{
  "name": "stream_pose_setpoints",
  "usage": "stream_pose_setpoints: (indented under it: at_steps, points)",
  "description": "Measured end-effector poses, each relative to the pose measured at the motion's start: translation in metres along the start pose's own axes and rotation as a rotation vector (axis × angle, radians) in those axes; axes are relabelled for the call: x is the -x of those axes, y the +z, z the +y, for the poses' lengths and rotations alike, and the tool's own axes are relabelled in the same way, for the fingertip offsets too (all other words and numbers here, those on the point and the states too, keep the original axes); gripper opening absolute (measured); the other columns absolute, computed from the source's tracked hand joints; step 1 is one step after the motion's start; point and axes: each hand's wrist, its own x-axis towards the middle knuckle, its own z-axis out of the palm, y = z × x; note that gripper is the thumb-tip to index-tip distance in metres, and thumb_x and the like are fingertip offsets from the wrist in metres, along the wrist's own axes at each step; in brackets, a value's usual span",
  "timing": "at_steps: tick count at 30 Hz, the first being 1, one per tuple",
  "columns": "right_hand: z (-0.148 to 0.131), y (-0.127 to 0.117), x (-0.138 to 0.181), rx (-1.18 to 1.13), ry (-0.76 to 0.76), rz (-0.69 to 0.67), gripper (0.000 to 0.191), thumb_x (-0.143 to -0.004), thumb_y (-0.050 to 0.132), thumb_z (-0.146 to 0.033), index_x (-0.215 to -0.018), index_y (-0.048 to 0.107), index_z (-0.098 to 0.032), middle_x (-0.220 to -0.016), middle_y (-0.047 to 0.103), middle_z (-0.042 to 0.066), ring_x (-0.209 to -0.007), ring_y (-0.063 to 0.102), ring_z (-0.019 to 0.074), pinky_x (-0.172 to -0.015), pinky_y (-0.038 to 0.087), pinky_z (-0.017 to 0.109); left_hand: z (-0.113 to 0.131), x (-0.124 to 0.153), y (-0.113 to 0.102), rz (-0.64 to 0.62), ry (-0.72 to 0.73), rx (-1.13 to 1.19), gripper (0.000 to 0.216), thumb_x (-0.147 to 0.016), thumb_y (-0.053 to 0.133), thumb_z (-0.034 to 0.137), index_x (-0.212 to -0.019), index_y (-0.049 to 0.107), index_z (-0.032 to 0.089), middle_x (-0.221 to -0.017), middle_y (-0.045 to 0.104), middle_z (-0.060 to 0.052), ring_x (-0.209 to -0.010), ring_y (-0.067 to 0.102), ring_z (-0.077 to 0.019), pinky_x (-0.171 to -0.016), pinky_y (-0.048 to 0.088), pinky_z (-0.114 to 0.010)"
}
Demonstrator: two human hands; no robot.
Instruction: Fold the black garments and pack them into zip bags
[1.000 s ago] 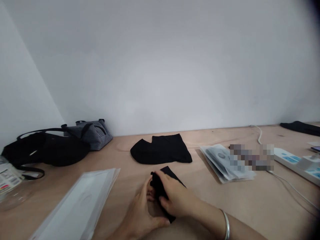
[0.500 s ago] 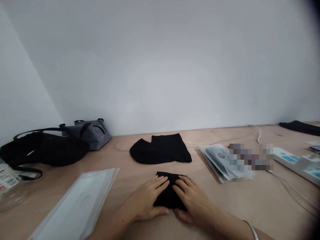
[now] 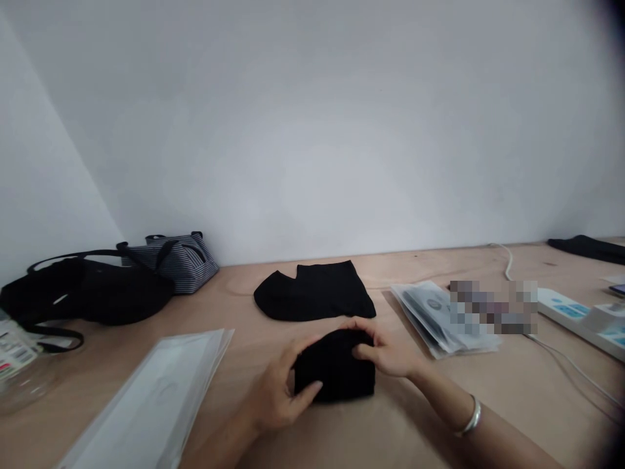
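Close to me, a folded piece of black cloth [image 3: 334, 368] is tilted up from the table between both hands. My left hand [image 3: 280, 387] grips its left side, thumb across the near face and fingers behind. At the upper right edge my right hand [image 3: 383, 352] pinches the cloth, thumb in front and fingers over the top. Just beyond lies a black balaclava-like fabric piece [image 3: 317, 293], spread flat with a notch in its far edge.
Clear plastic sleeves [image 3: 151, 397] lie at left, and filled plastic packets [image 3: 434, 316] at right. A black bag [image 3: 92, 290] and a striped bag [image 3: 195, 264] stand far left, by a clear plastic jar [image 3: 24, 384]. A white power strip [image 3: 576, 312] with cables is at right.
Both hands were lying flat on the folded cloth on the table. Now they grip it and have raised it; my right hand has moved up to its far right edge.
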Motion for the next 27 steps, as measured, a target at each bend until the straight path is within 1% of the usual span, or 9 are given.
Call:
stream_pose_setpoints:
  at_steps: [4,7,11,13,16,19,21,24,27]
  points:
    - [0.012,0.007,-0.001,-0.041,0.174,0.011,0.039,-0.065,0.041,-0.006,-0.1,0.052,-0.02,-0.094,0.06,0.0,-0.084,0.055,0.0142,-0.073,0.044,0.027,-0.006,-0.007,0.008,0.065,-0.233,0.286,0.036,-0.084,0.046,0.024,-0.119,0.039,0.023,-0.106,0.057,-0.004,-0.095,0.058,-0.0188,-0.08,0.049,-0.032]
    - [0.022,0.013,0.002,0.272,0.119,0.096,0.035,-0.065,0.041,-0.003,-0.096,0.054,-0.016,-0.092,0.059,0.005,-0.085,0.054,0.0161,-0.076,0.044,0.03,-0.014,-0.011,0.013,0.108,-0.339,0.098,0.028,-0.083,0.047,0.028,-0.111,0.047,0.02,-0.096,0.06,-0.004,-0.084,0.06,-0.0187,-0.074,0.05,-0.034]
    - [0.019,0.018,0.007,0.604,-0.144,0.226,0.035,-0.07,0.04,-0.003,-0.097,0.057,-0.016,-0.098,0.057,0.009,-0.095,0.05,0.0195,-0.084,0.04,0.036,-0.015,-0.011,0.01,0.262,-0.172,-0.316,0.028,-0.085,0.044,0.026,-0.112,0.049,0.022,-0.107,0.056,-0.005,-0.1,0.053,-0.0204,-0.088,0.042,-0.039]
    - [0.012,0.022,0.009,0.625,-0.285,0.182,0.033,-0.077,0.04,-0.008,-0.103,0.056,-0.017,-0.105,0.056,0.009,-0.102,0.048,0.0197,-0.089,0.037,0.038,-0.015,-0.009,0.008,0.201,-0.051,-0.421,0.03,-0.088,0.041,0.024,-0.116,0.048,0.024,-0.119,0.05,-0.004,-0.113,0.044,-0.0198,-0.096,0.035,-0.039]
    - [0.002,0.028,0.013,0.642,-0.388,-0.051,0.036,-0.085,0.041,-0.027,-0.119,0.049,-0.019,-0.125,0.048,0.008,-0.118,0.037,0.0202,-0.101,0.025,0.041,-0.022,-0.005,0.01,-0.013,-0.002,-0.536,0.035,-0.09,0.036,0.026,-0.124,0.042,0.025,-0.132,0.041,-0.003,-0.122,0.034,-0.0208,-0.101,0.028,-0.042]
    - [0.002,0.033,0.016,0.662,-0.313,-0.263,0.047,-0.087,0.035,-0.042,-0.131,0.036,-0.023,-0.136,0.036,0.007,-0.126,0.026,0.0205,-0.104,0.017,0.042,-0.032,-0.002,0.015,-0.138,-0.062,-0.598,0.039,-0.092,0.031,0.028,-0.13,0.034,0.023,-0.137,0.035,-0.005,-0.126,0.028,-0.022,-0.101,0.026,-0.046]
    - [0.004,0.034,0.019,0.673,-0.254,-0.309,0.049,-0.088,0.03,-0.045,-0.133,0.031,-0.025,-0.138,0.032,0.006,-0.128,0.024,0.0204,-0.103,0.015,0.043,-0.036,-0.001,0.015,-0.136,-0.091,-0.617,0.04,-0.092,0.03,0.031,-0.131,0.034,0.023,-0.139,0.032,-0.005,-0.127,0.026,-0.0219,-0.101,0.026,-0.046]
    - [0.005,0.035,0.021,0.711,-0.194,-0.272,0.049,-0.088,0.027,-0.048,-0.132,0.032,-0.027,-0.139,0.032,0.006,-0.127,0.025,0.0221,-0.101,0.019,0.043,-0.033,-0.002,0.004,-0.071,-0.097,-0.634,0.039,-0.091,0.033,0.032,-0.128,0.037,0.023,-0.135,0.037,-0.006,-0.123,0.033,-0.0202,-0.1,0.03,-0.039]
    - [0.001,0.035,0.023,0.808,-0.087,-0.105,0.055,-0.085,0.028,-0.054,-0.128,0.041,-0.021,-0.128,0.045,0.013,-0.115,0.039,0.0284,-0.093,0.025,0.048,-0.027,0.002,-0.026,0.056,-0.187,-0.685,0.031,-0.087,0.037,0.033,-0.113,0.05,0.019,-0.116,0.052,-0.007,-0.107,0.049,-0.0202,-0.091,0.038,-0.035]
